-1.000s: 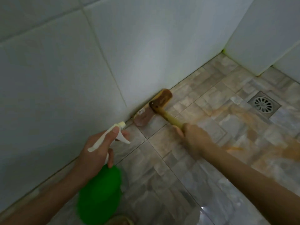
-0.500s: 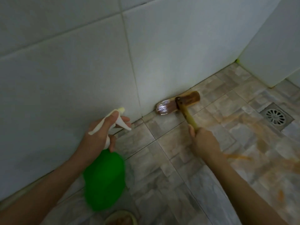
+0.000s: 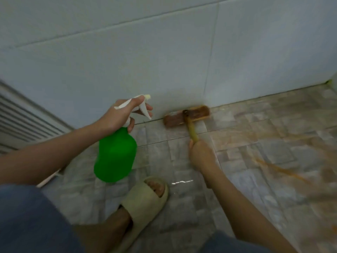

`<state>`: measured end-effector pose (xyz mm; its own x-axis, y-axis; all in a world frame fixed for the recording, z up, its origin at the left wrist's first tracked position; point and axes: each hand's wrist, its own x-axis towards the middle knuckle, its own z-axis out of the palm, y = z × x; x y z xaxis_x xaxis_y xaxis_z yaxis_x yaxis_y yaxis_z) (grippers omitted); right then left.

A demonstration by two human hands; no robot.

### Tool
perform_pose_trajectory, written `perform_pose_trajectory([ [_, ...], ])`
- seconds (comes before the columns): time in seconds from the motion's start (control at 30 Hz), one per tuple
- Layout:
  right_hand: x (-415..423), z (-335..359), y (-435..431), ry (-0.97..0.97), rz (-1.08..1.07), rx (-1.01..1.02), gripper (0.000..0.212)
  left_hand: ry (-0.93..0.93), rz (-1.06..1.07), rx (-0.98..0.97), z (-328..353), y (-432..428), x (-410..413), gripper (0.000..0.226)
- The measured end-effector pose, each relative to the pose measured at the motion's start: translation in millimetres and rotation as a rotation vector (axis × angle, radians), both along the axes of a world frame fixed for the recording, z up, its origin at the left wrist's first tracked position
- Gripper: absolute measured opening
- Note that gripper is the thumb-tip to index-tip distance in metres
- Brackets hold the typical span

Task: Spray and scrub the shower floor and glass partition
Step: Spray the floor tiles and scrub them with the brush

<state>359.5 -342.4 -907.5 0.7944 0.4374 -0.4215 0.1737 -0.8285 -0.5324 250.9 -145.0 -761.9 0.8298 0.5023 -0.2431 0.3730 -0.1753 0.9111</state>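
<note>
- Brush (image 3: pixel 187 116), head touching wall (image 3: pixel 164 61): stiff, light, we judge; right hand (image 3: pixel 200 154) fingers wrap its handle.
- Spray bottle (image 3: pixel 115 154), near wall: likely slippery; left hand (image 3: pixel 120 115) fingers curl round its neck.

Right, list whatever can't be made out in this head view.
- Bristles of the brush: head view, hidden under its own brown back.
- End of the brush's handle: wrapped inside the right hand.
- Fill level of the green spray bottle: opaque body; the left hand covers its neck.
- Orange streaks on the floor: motion-blurred, cut off by the right edge.
- Slatted panel: cut off by the left edge.
</note>
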Motion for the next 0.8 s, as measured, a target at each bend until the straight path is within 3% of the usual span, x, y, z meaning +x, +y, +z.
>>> perform_pose_trajectory([
  [0.07,-24.3,1.5,16.3,0.008,0.169,-0.009,0.042,0.025,0.060,0.020,3.8,4.4,-21.0,0.037],
  [0.1,-24.2,-0.2,17.9,0.003,0.153,-0.006,0.042,0.045,0.089,0.031,4.6,7.2,-30.7,0.038],
  [0.27,-7.5,-9.1,7.6,-0.025,-0.213,0.035,0.044,0.081,0.206,0.020,-9.1,26.4,-80.0,0.046],
  [0.43,-100.9,-23.4,86.4,0.084,0.099,0.080,0.038,0.055,0.267,0.058,-45.4,50.8,-114.1,0.048],
  [0.5,-112.0,-24.7,90.0,0.021,0.154,0.021,0.040,0.057,0.300,0.059,-55.3,56.8,-125.9,0.050],
  [0.7,-72.3,-16.5,61.8,-0.058,-0.276,-0.034,0.049,-0.001,0.329,0.051,-56.7,60.7,-150.3,0.047],
  [0.8,-124.4,-19.2,110.1,-0.019,-0.022,-0.031,0.043,-0.040,0.320,0.011,-54.6,65.3,-163.3,0.044],
])
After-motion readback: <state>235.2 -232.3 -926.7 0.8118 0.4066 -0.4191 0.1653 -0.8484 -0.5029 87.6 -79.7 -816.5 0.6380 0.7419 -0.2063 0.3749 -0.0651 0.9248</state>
